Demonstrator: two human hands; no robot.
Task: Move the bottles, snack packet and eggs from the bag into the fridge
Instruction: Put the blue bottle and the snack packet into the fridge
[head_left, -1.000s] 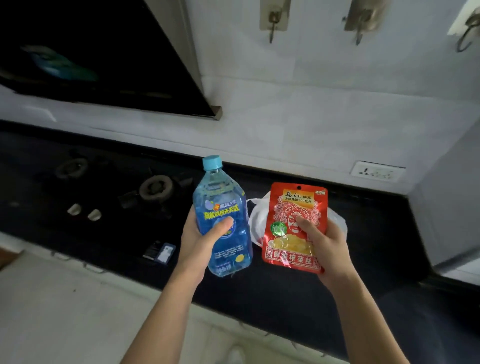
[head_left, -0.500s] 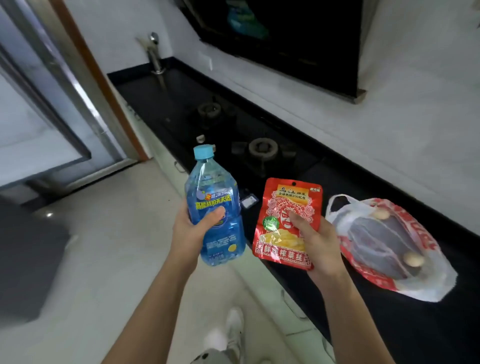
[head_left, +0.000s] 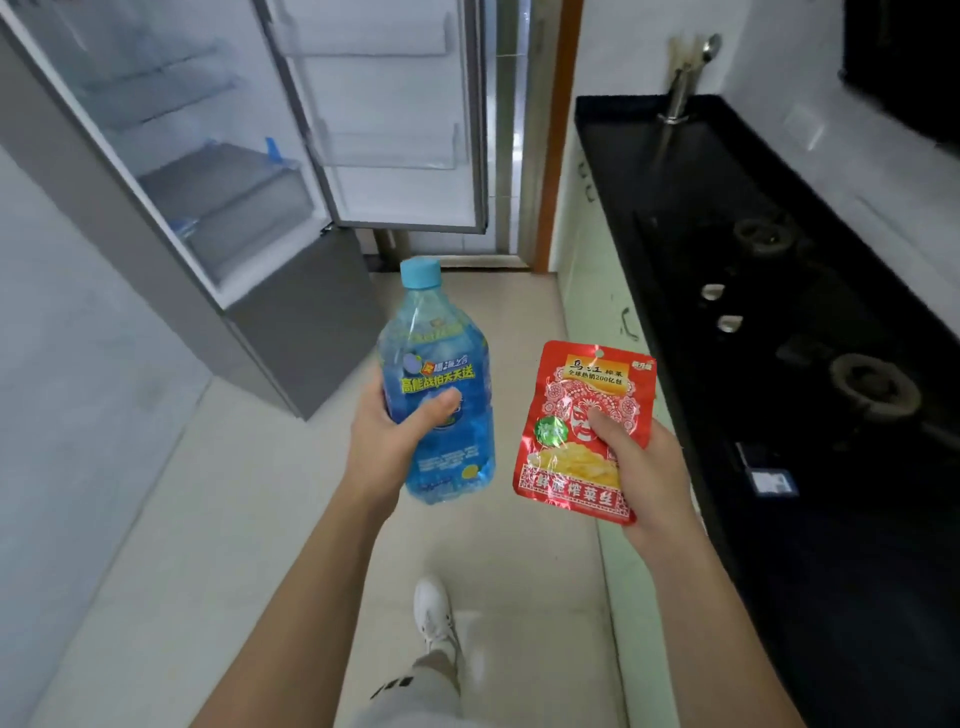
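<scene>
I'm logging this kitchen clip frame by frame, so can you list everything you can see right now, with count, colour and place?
Bottle: one, clear blue with a light blue cap, upright in the left hand.
Snack packet: one, red with yellow print, in the right hand.
Fridge: one, grey outside and white inside, upper left, door open.
Door shelves: at least two, clear, on the open door; nothing visible in them.
Countertop: one, black, along the right.
Gas burners: two, dark, set in the countertop.
Tap: one, metal, far end of the countertop.
Shoe: one, white, on the pale floor below.
Left hand: wrapped round the bottle.
Right hand: thumb on the packet's front.
</scene>
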